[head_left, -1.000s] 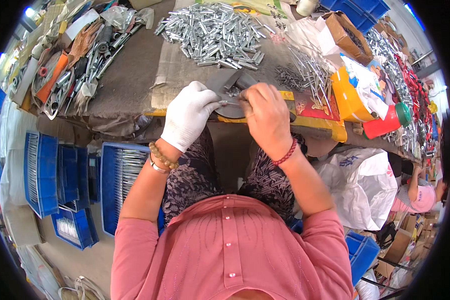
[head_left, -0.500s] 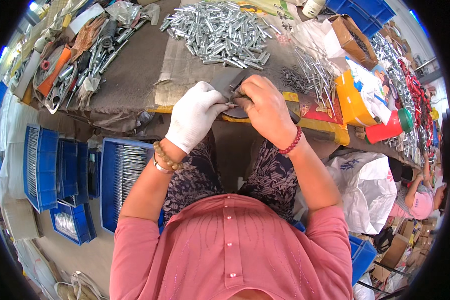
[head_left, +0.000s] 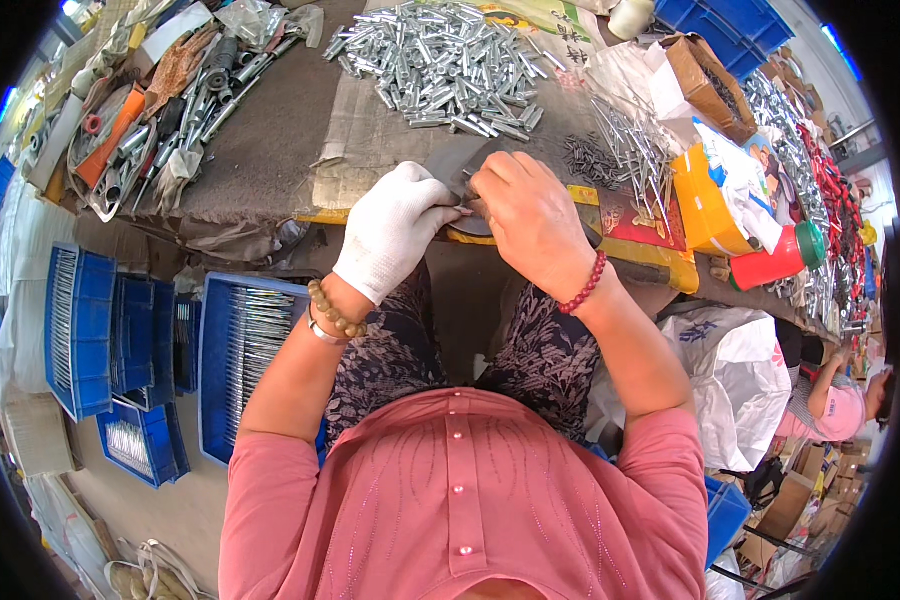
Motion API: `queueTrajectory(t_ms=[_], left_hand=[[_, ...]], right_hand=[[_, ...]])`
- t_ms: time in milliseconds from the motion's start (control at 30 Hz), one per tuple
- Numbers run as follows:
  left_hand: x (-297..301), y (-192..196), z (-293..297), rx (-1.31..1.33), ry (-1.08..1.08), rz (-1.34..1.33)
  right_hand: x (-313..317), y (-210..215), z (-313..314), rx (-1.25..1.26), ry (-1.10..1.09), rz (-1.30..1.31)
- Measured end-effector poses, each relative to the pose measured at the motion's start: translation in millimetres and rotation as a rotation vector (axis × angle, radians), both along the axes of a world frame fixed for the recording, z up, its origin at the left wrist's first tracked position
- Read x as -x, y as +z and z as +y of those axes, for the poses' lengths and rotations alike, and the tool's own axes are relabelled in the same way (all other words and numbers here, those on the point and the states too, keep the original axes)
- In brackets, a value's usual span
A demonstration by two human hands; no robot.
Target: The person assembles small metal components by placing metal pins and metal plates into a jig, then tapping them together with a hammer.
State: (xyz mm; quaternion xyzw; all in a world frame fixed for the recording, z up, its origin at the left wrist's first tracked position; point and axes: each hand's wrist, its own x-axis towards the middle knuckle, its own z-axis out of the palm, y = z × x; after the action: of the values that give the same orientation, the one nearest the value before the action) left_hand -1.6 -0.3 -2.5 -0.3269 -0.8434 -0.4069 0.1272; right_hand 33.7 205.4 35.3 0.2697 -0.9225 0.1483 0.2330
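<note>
My left hand (head_left: 395, 225), in a white knit glove, is closed, thumb and fingertips pinched on something small at the front edge of the workbench (head_left: 260, 180). Close beside it my bare right hand (head_left: 538, 220) has its fingers curled in; what they grip is hidden behind the knuckles. A dark grey flat piece (head_left: 452, 158) pokes out beyond both hands, and a rounded dark part shows beneath them. Farther back lies a heap of shiny metal sleeves (head_left: 450, 65). Small dark pins (head_left: 592, 160) and long thin metal rods (head_left: 635, 150) are right of my right hand.
Tools, with an orange handle (head_left: 110, 140) among them, crowd the bench's left. To the right stand a yellow box (head_left: 705, 205), a red jar with green lid (head_left: 775, 257) and a cardboard box (head_left: 705, 85). Blue crates (head_left: 210, 370) of rods sit below left. Another person (head_left: 825, 400) is far right.
My right hand has turned slightly, its fingers bunching more and covering more of the part beneath. My left hand stays almost in place, still pinching.
</note>
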Motion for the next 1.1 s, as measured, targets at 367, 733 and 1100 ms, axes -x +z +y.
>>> queueTrajectory(t_ms=[367, 733, 1100], left_hand=[[0.9, -3.2, -0.2, -0.024, -0.007, 0.0], [3.6, -6.1, -0.5, -0.016, -0.005, 0.031], [5.6, -6.8, 0.9, 0.009, 0.019, 0.066]], right_hand=[[-3.1, -4.8, -1.6, 0.121, -0.023, -0.052], [-2.2, 4.5, -17.8, -0.229, -0.02, 0.134], [-6.0, -5.5, -23.6, -0.375, -0.124, 0.195]])
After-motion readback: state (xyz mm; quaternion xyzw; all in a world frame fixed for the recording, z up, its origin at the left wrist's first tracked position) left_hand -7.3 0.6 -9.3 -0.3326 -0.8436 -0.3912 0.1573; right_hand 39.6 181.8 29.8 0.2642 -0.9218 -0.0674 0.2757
